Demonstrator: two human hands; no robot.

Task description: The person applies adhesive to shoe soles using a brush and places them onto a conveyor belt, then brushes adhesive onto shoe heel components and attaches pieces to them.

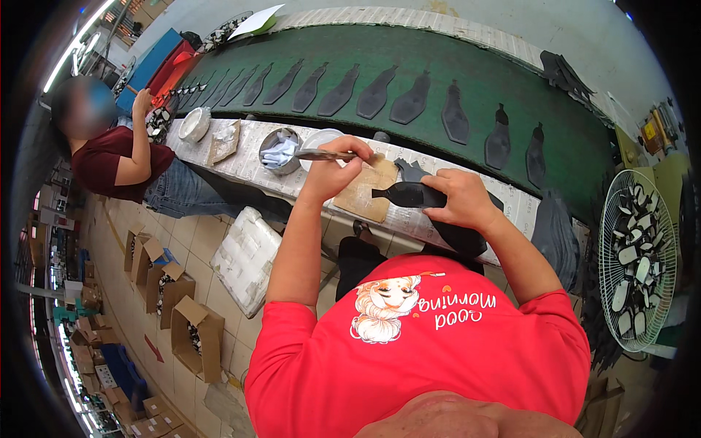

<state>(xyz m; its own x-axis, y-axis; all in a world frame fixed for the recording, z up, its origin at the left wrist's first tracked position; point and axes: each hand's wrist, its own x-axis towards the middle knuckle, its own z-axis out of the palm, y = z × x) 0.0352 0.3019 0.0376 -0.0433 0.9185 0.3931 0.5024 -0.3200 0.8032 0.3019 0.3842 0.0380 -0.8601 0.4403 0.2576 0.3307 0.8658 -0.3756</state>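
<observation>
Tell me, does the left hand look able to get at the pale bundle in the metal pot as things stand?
Probably yes: the left hand is close by, and the pale bundle lies uncovered in the metal pot, though a slim tool occupies the grip.

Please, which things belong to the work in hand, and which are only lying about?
Seemingly in use:
slim grey-brown tool, in left hand
flat black bottle-shaped piece, in right hand
worn tan board

Seemingly lying about:
white rectangular slab
open brown cardboard box

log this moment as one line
left hand: holding slim tool | right hand: holding flat black piece | brown board: below piece's narrow end
</observation>
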